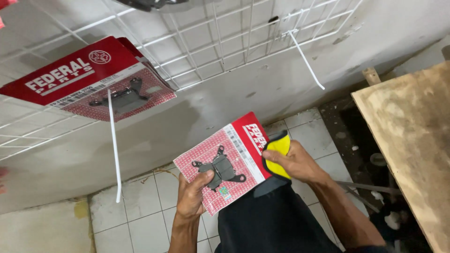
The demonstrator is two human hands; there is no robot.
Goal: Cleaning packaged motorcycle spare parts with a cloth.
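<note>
My left hand [191, 197] grips the lower edge of a red and white blister pack [234, 154] with dark grey brake pads sealed in it. My right hand [295, 161] presses a yellow cloth with a black border [280, 146] against the pack's red top end. The pack is tilted, held in front of me over my dark trousers [272, 220].
A matching red blister pack [89, 82] hangs on a white wire grid [225, 42] fixed to the grey wall, with two long white hooks [114, 150] sticking out. White floor tiles [136, 211] lie below. A wooden board [412, 140] stands at the right.
</note>
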